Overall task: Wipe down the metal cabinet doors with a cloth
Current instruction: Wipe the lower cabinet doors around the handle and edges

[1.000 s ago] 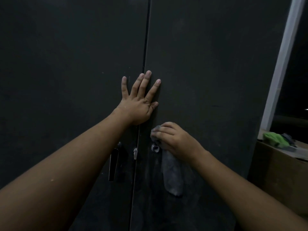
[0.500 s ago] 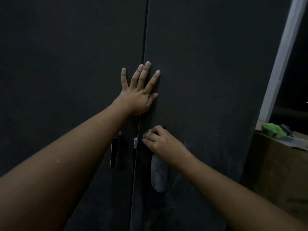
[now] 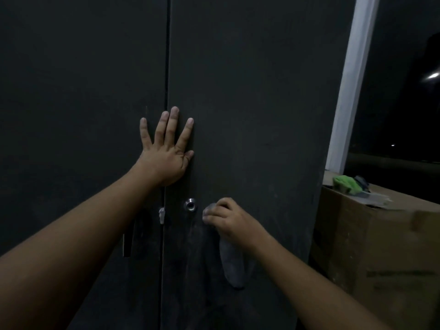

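- Grey cloth [image 3: 232,263] lower centre of frame, bunched at the top in right hand [image 3: 228,220], rest hanging limp down right cabinet door [image 3: 250,91].
- Right hand fingers curled tight around cloth, pressing it against the door, just right of round silver lock [image 3: 190,205].
- Left hand [image 3: 166,153] centre frame, flat and open, fingers spread, holding nothing; palm sits over the seam between left cabinet door [image 3: 78,79] and right door.
- Doors dark, matte, closed; pale smudges low on right door around cloth.
- Dark vertical handle [image 3: 127,244] on left door, partly hidden behind left forearm; small pale latch [image 3: 162,215] at the seam.
- Right of frame: cardboard box [image 3: 381,253] beside cabinet, green rag [image 3: 345,183] on top.
- White post [image 3: 352,84] upper right; background dark.
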Action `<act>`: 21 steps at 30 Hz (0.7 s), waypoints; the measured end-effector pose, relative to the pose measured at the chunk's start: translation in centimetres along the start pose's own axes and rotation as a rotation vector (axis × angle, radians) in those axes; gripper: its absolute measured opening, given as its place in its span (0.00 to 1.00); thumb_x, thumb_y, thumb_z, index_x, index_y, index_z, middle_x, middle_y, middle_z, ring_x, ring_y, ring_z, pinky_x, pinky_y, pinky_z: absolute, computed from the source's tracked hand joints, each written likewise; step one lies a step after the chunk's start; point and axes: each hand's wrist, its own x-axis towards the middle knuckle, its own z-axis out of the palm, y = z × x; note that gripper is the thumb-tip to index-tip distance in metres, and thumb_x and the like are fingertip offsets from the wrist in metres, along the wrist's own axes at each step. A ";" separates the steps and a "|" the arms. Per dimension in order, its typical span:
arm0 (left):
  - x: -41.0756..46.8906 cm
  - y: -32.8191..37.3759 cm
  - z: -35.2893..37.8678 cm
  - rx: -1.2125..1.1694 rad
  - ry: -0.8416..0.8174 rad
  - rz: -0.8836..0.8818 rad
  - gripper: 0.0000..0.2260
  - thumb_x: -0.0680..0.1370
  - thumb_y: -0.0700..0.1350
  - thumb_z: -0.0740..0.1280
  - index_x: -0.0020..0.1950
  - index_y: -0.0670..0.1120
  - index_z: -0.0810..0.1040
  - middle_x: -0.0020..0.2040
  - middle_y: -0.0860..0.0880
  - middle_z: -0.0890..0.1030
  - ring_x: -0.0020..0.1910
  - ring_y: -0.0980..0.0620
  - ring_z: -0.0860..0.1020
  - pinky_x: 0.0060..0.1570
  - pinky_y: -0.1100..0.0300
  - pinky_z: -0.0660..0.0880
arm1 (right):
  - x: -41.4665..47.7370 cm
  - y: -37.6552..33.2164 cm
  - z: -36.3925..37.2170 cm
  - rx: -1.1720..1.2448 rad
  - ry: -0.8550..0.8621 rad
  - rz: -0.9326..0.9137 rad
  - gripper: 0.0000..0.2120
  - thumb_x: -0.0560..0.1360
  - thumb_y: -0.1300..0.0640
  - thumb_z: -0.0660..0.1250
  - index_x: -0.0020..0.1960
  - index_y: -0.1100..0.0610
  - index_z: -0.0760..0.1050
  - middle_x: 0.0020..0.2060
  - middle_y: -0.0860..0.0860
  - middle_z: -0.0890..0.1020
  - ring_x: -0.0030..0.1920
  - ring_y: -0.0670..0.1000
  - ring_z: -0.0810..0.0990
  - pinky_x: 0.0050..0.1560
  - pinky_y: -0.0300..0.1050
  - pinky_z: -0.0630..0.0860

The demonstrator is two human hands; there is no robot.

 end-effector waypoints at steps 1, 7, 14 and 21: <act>-0.1 0.3 0.2 0.001 0.003 -0.006 0.33 0.83 0.61 0.43 0.75 0.53 0.23 0.71 0.44 0.17 0.70 0.45 0.20 0.65 0.35 0.24 | -0.1 0.2 -0.3 0.010 0.001 -0.021 0.11 0.78 0.60 0.64 0.54 0.58 0.84 0.56 0.49 0.84 0.55 0.52 0.73 0.56 0.45 0.75; -0.5 1.1 1.6 0.024 0.237 0.036 0.30 0.81 0.55 0.52 0.82 0.50 0.48 0.80 0.39 0.41 0.78 0.41 0.41 0.67 0.38 0.24 | 1.6 3.0 -2.7 -0.045 0.316 0.232 0.11 0.78 0.64 0.63 0.56 0.64 0.82 0.56 0.56 0.84 0.58 0.52 0.74 0.63 0.47 0.71; 0.9 5.3 1.5 -0.035 0.316 0.217 0.26 0.75 0.48 0.65 0.73 0.49 0.65 0.75 0.39 0.57 0.76 0.38 0.54 0.73 0.33 0.42 | -2.9 3.9 -0.9 0.057 0.207 0.170 0.11 0.79 0.66 0.67 0.60 0.61 0.82 0.61 0.53 0.82 0.60 0.57 0.77 0.68 0.48 0.72; 2.8 9.8 2.4 -0.090 0.275 0.384 0.26 0.76 0.53 0.58 0.75 0.52 0.64 0.74 0.40 0.59 0.69 0.39 0.60 0.70 0.39 0.55 | -4.1 6.4 -3.5 -0.010 0.237 0.219 0.11 0.78 0.65 0.66 0.58 0.64 0.83 0.58 0.56 0.83 0.61 0.55 0.77 0.68 0.47 0.71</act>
